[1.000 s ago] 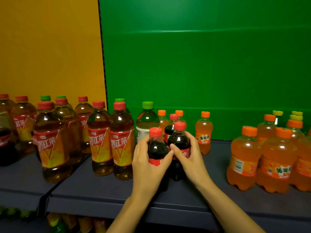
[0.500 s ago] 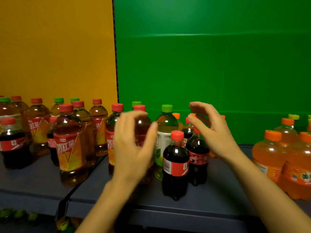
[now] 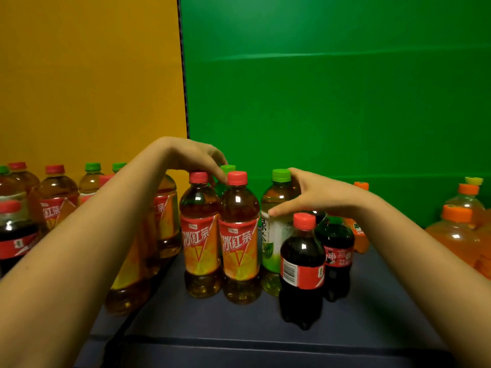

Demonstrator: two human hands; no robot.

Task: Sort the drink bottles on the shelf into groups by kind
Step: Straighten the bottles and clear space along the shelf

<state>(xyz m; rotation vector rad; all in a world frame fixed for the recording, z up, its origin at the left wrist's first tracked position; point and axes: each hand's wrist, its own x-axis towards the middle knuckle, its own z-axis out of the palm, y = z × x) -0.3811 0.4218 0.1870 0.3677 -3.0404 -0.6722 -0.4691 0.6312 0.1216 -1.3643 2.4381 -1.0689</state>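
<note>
The shelf (image 3: 212, 325) has a bare strip along its front edge, before the bottles. A dark seam between two boards runs down at the lower left. On the right, open shelf lies between the cola bottles (image 3: 301, 272) and the orange soda bottles (image 3: 457, 235).

Half a second ago both hands hung open in the air. Now the left hand (image 3: 194, 155) arches over the caps of two iced tea bottles (image 3: 239, 240). Its fingertips come down by a green cap (image 3: 228, 168) behind them; whether they grip anything cannot be told. The right hand (image 3: 321, 197) now holds the green tea bottle (image 3: 273, 235) at its shoulder, thumb in front and fingers behind the neck. This bottle stands between the iced tea and the cola.

The iced tea labels read 冰红茶. The front cola label shows a barcode, and the one behind shows 可.
</note>
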